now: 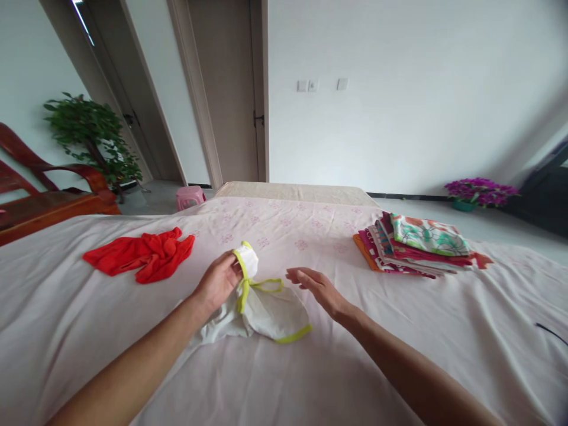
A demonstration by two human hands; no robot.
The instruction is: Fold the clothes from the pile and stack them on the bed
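A white garment [279,313] with yellow-green edging and a knotted tie lies crumpled in front of me; its exact kind is unclear. My left hand [218,280] grips its upper left part, where a small edged piece stands up off the bed, and some fingers are hidden behind the fabric. To the right, my right hand [317,288] hovers just beyond the loop of the tie, fingers stretched out and nothing in them. A rumpled red cloth item [142,254] lies to the left of my left hand.
A stack of folded patterned cloths [417,245] sits at the right on the pale flowered sheet [293,384]. Beyond the sheet are a pink stool [190,197], a wooden armchair [75,177], a leafy plant [91,133] and purple flowers [481,192]. A dark cord [550,332] lies far right.
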